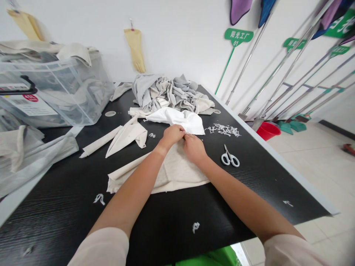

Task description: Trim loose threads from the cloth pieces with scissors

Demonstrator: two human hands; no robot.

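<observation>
A beige cloth point(177, 168) lies spread on the black table, with a white piece of fabric point(177, 117) beyond it. My left hand point(172, 136) and my right hand point(194, 147) meet at the cloth's far edge, fingertips nearly touching. Both are closed, pinching the fabric between them; the exact grip is partly hidden by the fingers. Scissors point(230, 157) with pale grey handles rest to the right of my right hand, blades pointing away. Left of the cloth lie a folded beige scrap point(129, 136) and a rolled strip point(102, 141).
A heap of grey and beige cloths point(169, 92) sits at the table's back. At left stands a clear plastic bin point(52, 88) full of fabric. Thread clippings point(224, 129) lie near the right edge. A red basin point(268, 130) and long-handled tools point(277, 85) stand along the wall.
</observation>
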